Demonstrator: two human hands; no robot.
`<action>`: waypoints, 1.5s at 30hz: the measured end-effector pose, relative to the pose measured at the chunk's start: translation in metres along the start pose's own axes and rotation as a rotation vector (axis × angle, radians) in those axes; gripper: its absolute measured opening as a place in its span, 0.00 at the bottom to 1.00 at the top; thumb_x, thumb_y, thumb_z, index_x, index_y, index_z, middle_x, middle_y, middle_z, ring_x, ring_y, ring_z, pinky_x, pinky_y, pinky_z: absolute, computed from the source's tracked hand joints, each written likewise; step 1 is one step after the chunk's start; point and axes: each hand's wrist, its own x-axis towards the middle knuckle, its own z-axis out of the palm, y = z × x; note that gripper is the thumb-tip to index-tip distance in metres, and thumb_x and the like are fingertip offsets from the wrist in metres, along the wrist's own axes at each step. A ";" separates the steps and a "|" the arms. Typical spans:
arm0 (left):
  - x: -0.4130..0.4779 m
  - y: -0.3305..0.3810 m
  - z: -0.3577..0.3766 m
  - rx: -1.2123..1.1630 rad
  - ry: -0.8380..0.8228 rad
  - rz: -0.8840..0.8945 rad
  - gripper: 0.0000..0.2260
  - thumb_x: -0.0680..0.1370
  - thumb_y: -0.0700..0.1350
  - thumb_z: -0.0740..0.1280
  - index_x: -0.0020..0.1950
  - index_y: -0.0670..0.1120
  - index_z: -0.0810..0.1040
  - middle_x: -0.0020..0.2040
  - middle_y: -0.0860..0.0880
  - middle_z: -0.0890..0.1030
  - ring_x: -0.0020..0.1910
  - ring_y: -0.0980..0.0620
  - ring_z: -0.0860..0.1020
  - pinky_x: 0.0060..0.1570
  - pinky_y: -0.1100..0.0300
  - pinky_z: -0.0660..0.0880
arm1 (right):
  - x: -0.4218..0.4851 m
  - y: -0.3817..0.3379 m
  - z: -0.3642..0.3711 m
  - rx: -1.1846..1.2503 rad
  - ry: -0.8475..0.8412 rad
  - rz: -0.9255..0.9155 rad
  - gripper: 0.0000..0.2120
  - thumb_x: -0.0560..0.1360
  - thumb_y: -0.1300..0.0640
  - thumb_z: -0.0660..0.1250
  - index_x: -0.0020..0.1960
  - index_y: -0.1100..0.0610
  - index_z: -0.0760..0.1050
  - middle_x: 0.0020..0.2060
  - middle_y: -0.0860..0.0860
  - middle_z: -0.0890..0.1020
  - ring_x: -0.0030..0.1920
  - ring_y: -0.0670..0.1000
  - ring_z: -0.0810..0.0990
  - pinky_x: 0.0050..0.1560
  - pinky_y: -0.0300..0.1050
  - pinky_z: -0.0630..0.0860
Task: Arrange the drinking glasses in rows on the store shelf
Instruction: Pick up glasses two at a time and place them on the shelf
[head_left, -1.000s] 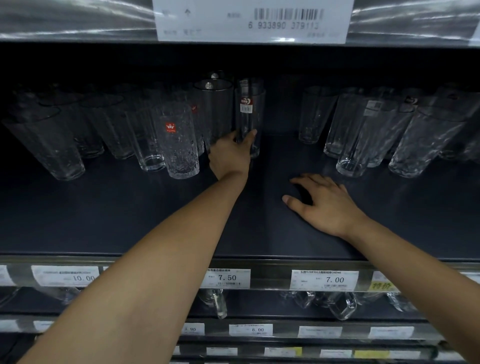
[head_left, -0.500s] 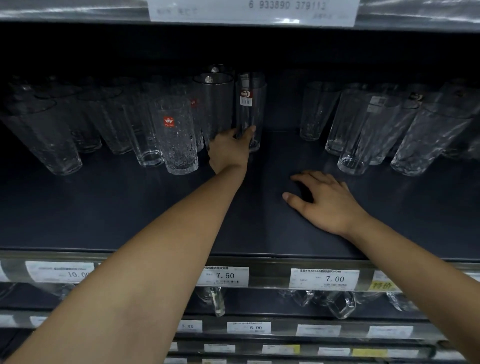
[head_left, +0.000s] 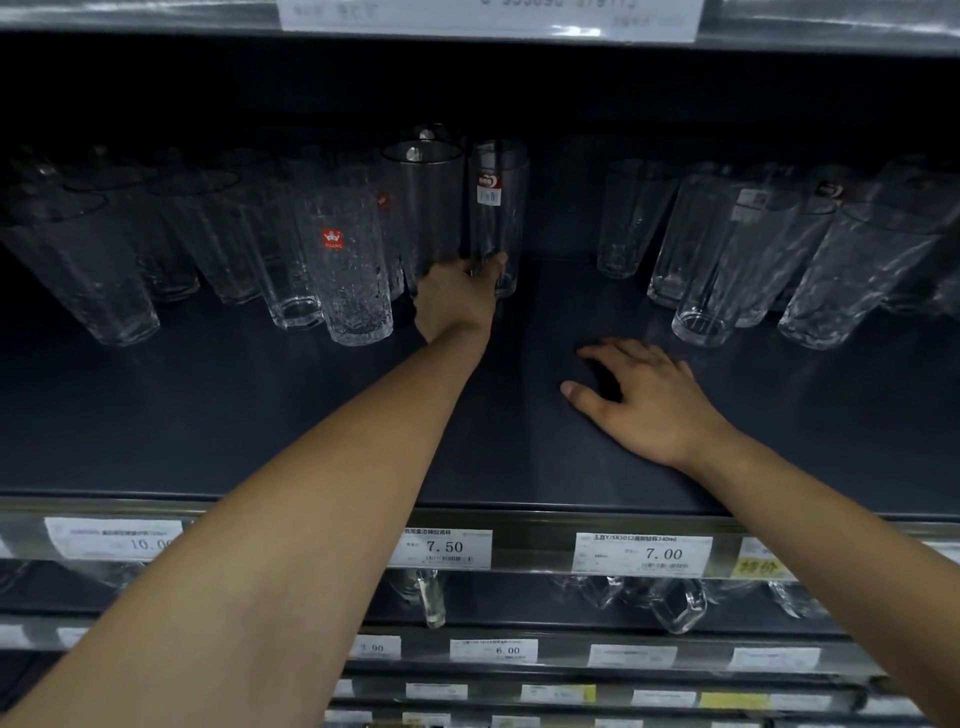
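Dark store shelf (head_left: 260, 415), dim and deep. Far in, left hand (head_left: 457, 299) with thumb and fingers closed low round the slim glass (head_left: 496, 218), just above its base. Slim glass upright at mid-shelf, near the back, touching or almost touching the wide smooth glass (head_left: 423, 208) on its left; cannot tell which.

Judged light, rigid, slick-walled and breakable. Tall and narrow, so prone to tip if dragged by the foot. Safer hold probably at mid-body, below the sticker, with a lift rather than a slide.

Looks: clear, straight-sided, thin rim, small red-and-white sticker high on the wall.

Nearer, right hand (head_left: 639, 400) holding nothing, palm down on bare shelf, fingers loosely spread.

Further out: textured glass (head_left: 353, 275) with red label at left front, more tumblers behind it. At right, another cluster of glasses (head_left: 727, 260), loosely ranked, well apart from the slim one. Along the front rail, price tags (head_left: 447, 548).
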 end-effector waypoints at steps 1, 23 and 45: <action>0.000 0.000 0.000 0.009 -0.001 0.001 0.18 0.72 0.66 0.69 0.43 0.52 0.86 0.38 0.50 0.85 0.41 0.50 0.83 0.43 0.51 0.81 | 0.000 0.000 0.000 0.002 0.001 -0.001 0.30 0.77 0.34 0.57 0.75 0.44 0.65 0.75 0.47 0.65 0.75 0.50 0.60 0.72 0.50 0.55; -0.099 0.031 -0.007 -0.212 -0.609 0.158 0.10 0.78 0.46 0.71 0.55 0.45 0.73 0.41 0.45 0.81 0.23 0.54 0.75 0.21 0.62 0.71 | -0.040 0.040 -0.044 1.174 0.643 0.688 0.09 0.77 0.56 0.68 0.39 0.54 0.77 0.39 0.53 0.82 0.43 0.51 0.79 0.48 0.43 0.75; -0.145 0.084 0.119 -0.269 -0.386 0.214 0.31 0.70 0.50 0.78 0.67 0.44 0.69 0.60 0.49 0.77 0.58 0.52 0.77 0.61 0.55 0.76 | -0.014 0.164 -0.065 1.000 0.599 0.533 0.34 0.68 0.52 0.78 0.68 0.57 0.66 0.57 0.49 0.79 0.55 0.47 0.80 0.59 0.43 0.77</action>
